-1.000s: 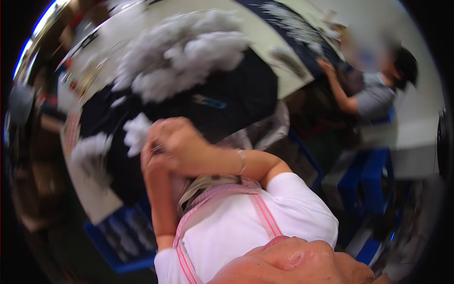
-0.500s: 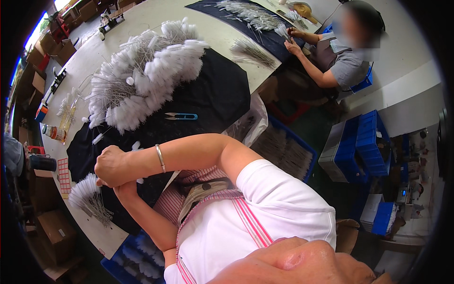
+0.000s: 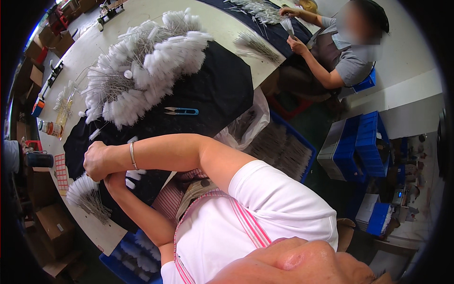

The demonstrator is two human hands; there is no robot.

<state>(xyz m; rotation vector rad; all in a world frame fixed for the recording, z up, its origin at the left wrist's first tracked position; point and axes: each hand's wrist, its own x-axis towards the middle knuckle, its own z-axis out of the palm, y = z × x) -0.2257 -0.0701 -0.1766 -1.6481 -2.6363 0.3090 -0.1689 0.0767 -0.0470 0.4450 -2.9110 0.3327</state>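
Note:
My right hand (image 3: 97,161), with a bracelet on its wrist, is curled closed near the left end of the dark cloth (image 3: 222,94). Whatever it grips is hidden. My left hand (image 3: 112,179) is tucked beneath the right wrist, so its fingers do not show. Just below the hands, a fanned bundle of small white-bristled wire brushes (image 3: 85,194) lies at the table edge. A few loose white brushes (image 3: 135,176) rest on the cloth beside my left forearm. Farther off is a large heap of similar brushes (image 3: 156,71). Blue-handled thread snips (image 3: 184,111) lie between heap and arm.
Across the table (image 3: 265,71), a co-worker (image 3: 350,61) handles a few brushes. A jar (image 3: 49,128), a red-and-white label sheet (image 3: 60,170) and a dark cup (image 3: 39,160) are at the left. Blue crates (image 3: 373,142) stand at the right; a plastic bag (image 3: 255,120) hangs by the table.
Both my hands have shifted a little left together, the right still curled over the left. The co-worker's hands have moved apart, one still holding brushes.

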